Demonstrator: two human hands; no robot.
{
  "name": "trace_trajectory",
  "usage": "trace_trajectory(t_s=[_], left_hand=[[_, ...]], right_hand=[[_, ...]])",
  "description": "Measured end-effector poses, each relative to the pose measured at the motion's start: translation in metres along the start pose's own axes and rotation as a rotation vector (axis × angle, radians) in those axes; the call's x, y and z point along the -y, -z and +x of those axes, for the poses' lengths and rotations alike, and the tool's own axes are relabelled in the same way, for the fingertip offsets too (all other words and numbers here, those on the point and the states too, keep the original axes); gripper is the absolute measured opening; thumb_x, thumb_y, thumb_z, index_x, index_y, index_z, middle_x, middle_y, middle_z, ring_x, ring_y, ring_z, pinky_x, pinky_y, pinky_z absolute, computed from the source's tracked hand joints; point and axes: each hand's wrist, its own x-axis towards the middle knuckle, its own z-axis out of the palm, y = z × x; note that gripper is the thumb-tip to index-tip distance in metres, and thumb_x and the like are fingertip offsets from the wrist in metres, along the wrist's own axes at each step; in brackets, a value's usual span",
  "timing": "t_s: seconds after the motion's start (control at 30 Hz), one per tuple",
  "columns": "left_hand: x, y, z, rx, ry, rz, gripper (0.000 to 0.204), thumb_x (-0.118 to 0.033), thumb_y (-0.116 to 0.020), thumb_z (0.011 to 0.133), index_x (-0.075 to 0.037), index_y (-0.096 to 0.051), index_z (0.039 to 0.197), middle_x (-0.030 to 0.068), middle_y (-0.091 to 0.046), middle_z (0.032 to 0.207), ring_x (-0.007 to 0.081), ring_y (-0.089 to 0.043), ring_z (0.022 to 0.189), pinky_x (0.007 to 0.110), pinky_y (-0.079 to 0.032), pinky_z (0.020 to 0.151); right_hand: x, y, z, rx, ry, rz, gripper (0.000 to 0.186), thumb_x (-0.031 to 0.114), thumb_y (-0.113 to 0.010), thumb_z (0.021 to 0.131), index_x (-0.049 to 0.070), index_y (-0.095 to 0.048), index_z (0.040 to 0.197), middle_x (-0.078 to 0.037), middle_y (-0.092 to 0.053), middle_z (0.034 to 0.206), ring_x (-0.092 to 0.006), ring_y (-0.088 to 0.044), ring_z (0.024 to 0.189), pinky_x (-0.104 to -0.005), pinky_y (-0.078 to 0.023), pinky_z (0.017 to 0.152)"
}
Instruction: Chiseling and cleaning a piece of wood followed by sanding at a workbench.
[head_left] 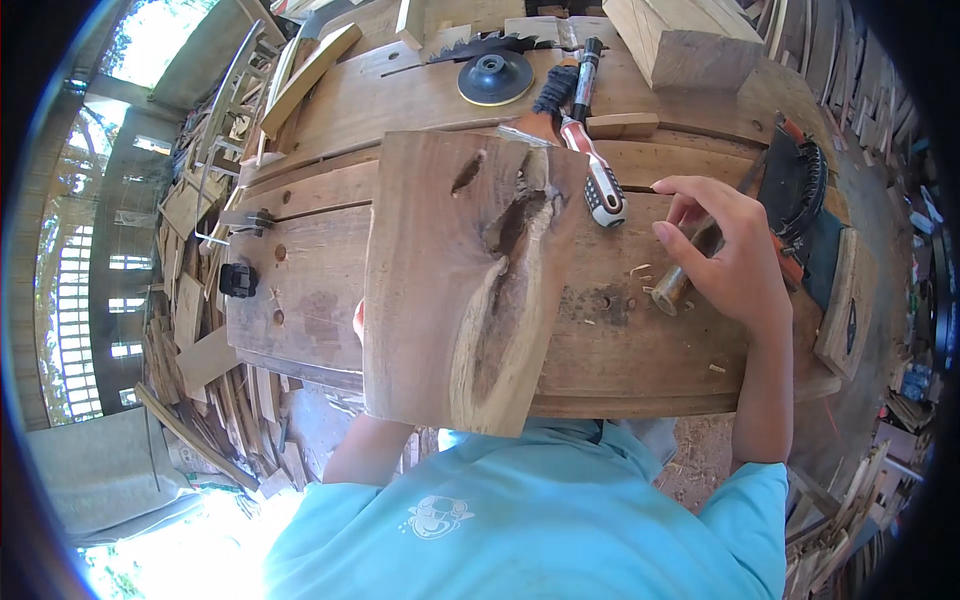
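A brown wooden slab (440, 290) with dark knots and a long crack is held upright over the front of the wooden workbench (320, 250). My left hand (359, 320) is almost wholly hidden behind the slab's lower left edge and grips it there. My right hand (728, 255) rests on the bench to the right of the slab, its fingers curled around a wooden tool handle (680, 280) that lies on the bench. A chisel (598, 180) with a red, black and white handle lies just beyond the slab's top right corner.
At the back of the bench lie a black sanding disc (495, 78), a saw blade (490, 45), a brush (545, 105), a small wood block (622, 125) and a big timber block (690, 45). A power tool (795, 185) sits at the right. Wood offcuts (210, 380) cover the floor at left.
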Motion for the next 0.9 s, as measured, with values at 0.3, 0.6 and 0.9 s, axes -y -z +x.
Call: trace_trajectory(t_s=[0.3, 0.6, 0.9], left_hand=[[0.009, -0.001, 0.009, -0.064, 0.003, -0.016, 0.058, -0.044, -0.035, 0.102, -0.003, -0.057, 0.137, 0.0155, -0.065, 0.129, 0.0308, -0.064, 0.116, 0.045, -0.053, 0.1], [0.015, -0.011, 0.0, 0.274, 0.374, -0.161, 0.086, -0.07, -0.047, 0.092, -0.008, -0.04, 0.152, 0.024, -0.052, 0.142, 0.0468, -0.053, 0.125, 0.06, -0.047, 0.105], [0.012, -0.029, -0.012, 0.243, 0.36, -0.211, 0.071, -0.059, -0.044, 0.101, -0.009, -0.042, 0.152, 0.0169, -0.054, 0.144, 0.0341, -0.055, 0.129, 0.051, -0.048, 0.106]], right_hand=[[0.015, 0.012, -0.004, 0.041, 0.032, -0.114, 0.032, 0.016, -0.078, 0.08, 0.002, -0.068, 0.107, -0.012, -0.067, 0.088, -0.0282, -0.065, 0.084, -0.0383, -0.051, 0.08], [0.023, 0.011, -0.03, 0.236, 0.148, -0.362, 0.047, 0.028, -0.087, 0.065, 0.004, -0.067, 0.1, -0.012, -0.062, 0.103, -0.0324, -0.056, 0.108, -0.0461, -0.046, 0.096], [-0.003, -0.013, -0.033, 0.206, 0.148, -0.36, 0.033, 0.021, -0.083, 0.065, 0.005, -0.059, 0.08, -0.011, -0.058, 0.095, -0.0326, -0.055, 0.102, -0.0482, -0.042, 0.101]])
